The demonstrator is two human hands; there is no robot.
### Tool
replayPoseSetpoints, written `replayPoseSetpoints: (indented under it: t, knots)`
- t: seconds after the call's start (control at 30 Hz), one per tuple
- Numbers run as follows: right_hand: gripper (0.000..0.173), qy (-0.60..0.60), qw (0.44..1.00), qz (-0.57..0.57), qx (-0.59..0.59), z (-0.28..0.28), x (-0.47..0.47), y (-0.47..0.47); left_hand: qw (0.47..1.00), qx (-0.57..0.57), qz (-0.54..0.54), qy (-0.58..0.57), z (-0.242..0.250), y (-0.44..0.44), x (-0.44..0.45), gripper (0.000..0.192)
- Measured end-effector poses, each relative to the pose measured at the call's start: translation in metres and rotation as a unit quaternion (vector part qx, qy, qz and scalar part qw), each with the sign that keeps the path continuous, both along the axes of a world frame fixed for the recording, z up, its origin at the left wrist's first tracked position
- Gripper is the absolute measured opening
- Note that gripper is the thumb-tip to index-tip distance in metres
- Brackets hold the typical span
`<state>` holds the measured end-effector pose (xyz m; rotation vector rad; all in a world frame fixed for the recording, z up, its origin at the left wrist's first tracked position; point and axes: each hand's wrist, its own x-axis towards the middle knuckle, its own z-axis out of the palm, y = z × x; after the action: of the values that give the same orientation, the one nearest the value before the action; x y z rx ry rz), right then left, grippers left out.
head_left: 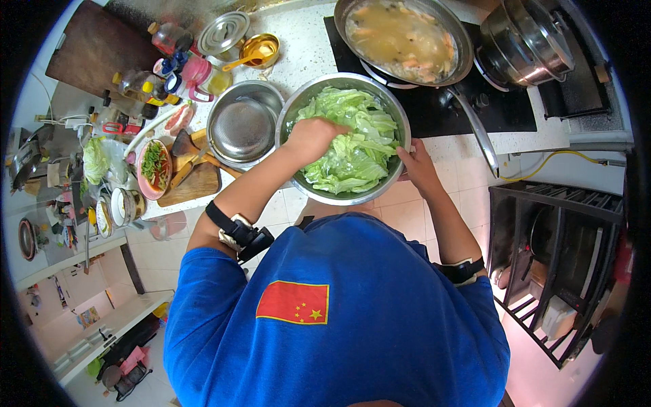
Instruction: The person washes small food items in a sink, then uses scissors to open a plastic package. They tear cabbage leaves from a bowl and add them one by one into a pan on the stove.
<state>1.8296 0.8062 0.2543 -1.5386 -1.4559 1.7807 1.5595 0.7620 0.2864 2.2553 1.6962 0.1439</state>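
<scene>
A large stainless steel bowl holds torn green lettuce leaves in water. My left hand reaches over its left side, fingers down among the leaves; its fingertips are hidden, so its grip cannot be told. On the bowl's right rim, my right hand grips with the thumb at the edge and the other fingers partly hidden below. Touching or very near the bowl's left side is a perforated metal strainer basin with no food in it.
A wok of cloudy broth with food pieces sits on the black cooktop, its metal handle jutting towards me. A steel pot stands right. Left are a cutting board, a cleaver, an oval plate of food, and bottles.
</scene>
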Motion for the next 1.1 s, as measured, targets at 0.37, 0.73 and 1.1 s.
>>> replayPoseSetpoints:
  t: [0.37, 0.73, 1.1]
  knots:
    - [0.044, -0.243, 0.849, 0.154, 0.444, 0.071, -0.020, 0.009, 0.978, 0.063, 0.058, -0.192, 0.020, -0.022, -0.012, 0.058]
    - [0.027, -0.187, 0.825, 0.387, 0.366, 0.032, -0.111, 0.033, 0.875, -0.007, 0.309, -0.373, 0.024, -0.034, -0.045, 0.036]
    - [0.016, 0.190, 0.966, 0.160, -0.075, 0.046, -0.086, 0.052, 0.821, 0.073, 0.345, -0.449, 0.003, -0.006, -0.046, 0.018]
